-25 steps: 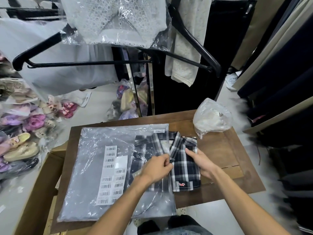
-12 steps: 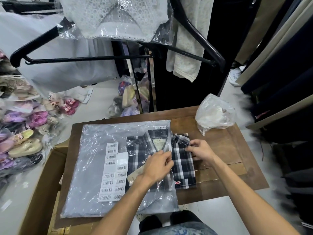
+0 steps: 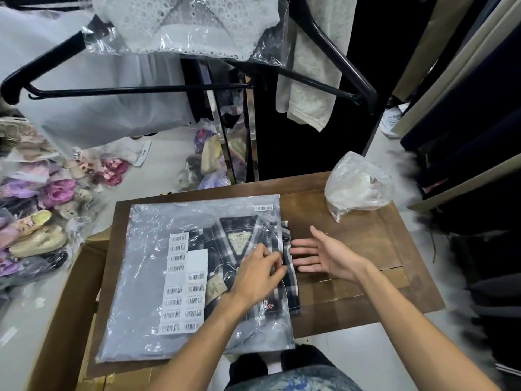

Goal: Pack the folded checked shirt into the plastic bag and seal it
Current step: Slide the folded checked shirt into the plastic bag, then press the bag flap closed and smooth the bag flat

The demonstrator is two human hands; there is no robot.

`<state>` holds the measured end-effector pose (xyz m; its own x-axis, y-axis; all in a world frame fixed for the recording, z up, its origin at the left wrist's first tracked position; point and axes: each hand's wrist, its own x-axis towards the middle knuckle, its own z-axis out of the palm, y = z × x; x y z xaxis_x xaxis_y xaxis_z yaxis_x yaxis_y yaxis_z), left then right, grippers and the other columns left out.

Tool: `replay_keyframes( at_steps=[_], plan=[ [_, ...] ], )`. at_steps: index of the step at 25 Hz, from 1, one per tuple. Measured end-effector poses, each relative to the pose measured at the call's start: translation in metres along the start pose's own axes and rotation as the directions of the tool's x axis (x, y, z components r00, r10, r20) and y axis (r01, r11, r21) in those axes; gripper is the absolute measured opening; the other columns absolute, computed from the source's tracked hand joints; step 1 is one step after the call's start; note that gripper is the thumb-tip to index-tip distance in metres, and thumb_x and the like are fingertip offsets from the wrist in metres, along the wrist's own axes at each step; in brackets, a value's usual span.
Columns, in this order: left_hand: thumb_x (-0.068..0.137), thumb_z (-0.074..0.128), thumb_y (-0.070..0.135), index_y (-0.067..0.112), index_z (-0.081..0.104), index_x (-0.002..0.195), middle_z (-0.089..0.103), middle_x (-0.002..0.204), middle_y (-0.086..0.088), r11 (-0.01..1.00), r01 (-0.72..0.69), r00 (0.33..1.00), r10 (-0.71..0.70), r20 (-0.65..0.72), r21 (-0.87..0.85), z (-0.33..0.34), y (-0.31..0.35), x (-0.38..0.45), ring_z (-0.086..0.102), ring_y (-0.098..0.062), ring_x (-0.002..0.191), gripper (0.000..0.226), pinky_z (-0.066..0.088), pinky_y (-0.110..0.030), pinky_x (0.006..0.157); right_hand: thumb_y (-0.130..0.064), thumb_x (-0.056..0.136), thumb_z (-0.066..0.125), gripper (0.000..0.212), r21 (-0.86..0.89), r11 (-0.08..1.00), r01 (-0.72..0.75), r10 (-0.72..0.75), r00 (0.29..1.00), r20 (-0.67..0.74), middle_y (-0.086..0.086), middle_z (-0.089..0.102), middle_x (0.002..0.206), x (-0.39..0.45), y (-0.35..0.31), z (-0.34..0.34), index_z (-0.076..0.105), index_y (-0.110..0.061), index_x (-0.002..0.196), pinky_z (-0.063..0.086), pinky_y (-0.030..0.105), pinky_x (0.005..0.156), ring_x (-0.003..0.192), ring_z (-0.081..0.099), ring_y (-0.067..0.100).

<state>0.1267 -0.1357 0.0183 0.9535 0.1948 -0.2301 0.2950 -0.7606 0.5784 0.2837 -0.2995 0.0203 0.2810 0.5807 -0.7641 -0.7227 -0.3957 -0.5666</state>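
Observation:
The folded black-and-white checked shirt [image 3: 225,249] lies almost wholly inside a clear plastic bag [image 3: 146,277] flat on the wooden table [image 3: 352,292]. Only a narrow strip of its right edge sticks out of the bag's open right side. My left hand [image 3: 253,275] rests on the bag over the shirt, fingertips pinching the plastic at the mouth. My right hand [image 3: 324,255] is flat and open just right of the mouth, fingertips touching the shirt's exposed edge. A sheet of barcode stickers [image 3: 183,289] lies inside the bag, left of the shirt.
A crumpled small plastic bag [image 3: 358,184] sits at the table's far right corner. A cardboard box [image 3: 70,306] stands on the left below the table. Black hangers [image 3: 141,90] with wrapped clothes hang overhead. Bagged shoes [image 3: 36,221] lie on the floor at left.
The shirt has slid left, deeper into the bag, leaving only a thin strip outside. My right hand let go of the shirt's edge and opened flat against it.

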Motion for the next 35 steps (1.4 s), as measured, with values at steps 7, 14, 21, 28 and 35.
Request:
replay_keyframes(
  at_steps=[7,14,21,28,35],
  plan=[
    [0.097,0.055,0.046,0.028,0.051,0.085,0.048,0.095,0.001,0.999,0.013,1.0,-0.013,0.006,-0.047,-0.001,-0.001,0.004,0.05,-0.017,0.094,0.022,0.049,-0.039,0.087,-0.075,0.095,0.026,0.086,0.139,0.989,-0.048,0.031,0.992,0.122,0.018,0.055,0.146,0.02,0.002,0.025,0.048,-0.009,0.145,0.058,0.045,0.097,0.121,0.063,0.036],
    [0.097,0.055,0.045,0.026,0.059,0.089,0.049,0.097,0.003,0.999,0.027,1.0,-0.026,0.017,-0.03,-0.001,0.0,0.006,0.049,-0.016,0.097,0.021,0.045,-0.037,0.091,-0.088,0.083,0.027,0.101,0.256,0.952,-0.168,0.118,0.973,0.197,0.025,0.058,0.138,0.022,0.016,0.007,0.046,-0.011,0.146,0.052,0.066,0.092,0.12,0.063,0.045],
    [0.097,0.055,0.051,0.027,0.061,0.093,0.048,0.099,0.004,0.999,0.019,0.999,-0.018,0.047,-0.033,-0.001,-0.003,0.008,0.048,-0.015,0.1,0.025,0.042,-0.034,0.09,-0.093,0.078,0.022,0.11,0.28,0.937,-0.207,0.108,0.937,0.332,0.017,0.064,0.102,0.036,0.024,0.027,0.057,-0.01,0.141,0.04,0.065,0.1,0.097,0.062,0.034],
    [0.103,0.048,0.046,0.03,0.067,0.114,0.055,0.105,0.01,0.994,0.104,0.993,-0.103,-0.063,0.015,-0.01,-0.016,0.006,0.052,-0.008,0.098,0.027,0.048,-0.034,0.099,-0.088,0.084,0.025,0.102,0.288,0.938,-0.192,0.098,0.945,0.312,0.023,0.062,0.131,0.033,0.017,0.022,0.051,-0.011,0.146,0.051,0.062,0.095,0.117,0.062,0.042],
    [0.093,0.065,0.047,0.031,0.053,0.13,0.058,0.127,0.0,0.975,0.154,0.983,-0.168,0.08,0.159,-0.028,-0.035,0.024,0.056,-0.019,0.119,0.042,0.048,-0.041,0.106,-0.047,0.102,0.052,0.056,-0.039,0.998,-0.045,0.045,0.999,0.015,0.023,0.071,0.122,0.039,-0.018,0.015,0.054,-0.002,0.135,0.058,0.051,0.095,0.113,0.07,0.037]
  ],
)
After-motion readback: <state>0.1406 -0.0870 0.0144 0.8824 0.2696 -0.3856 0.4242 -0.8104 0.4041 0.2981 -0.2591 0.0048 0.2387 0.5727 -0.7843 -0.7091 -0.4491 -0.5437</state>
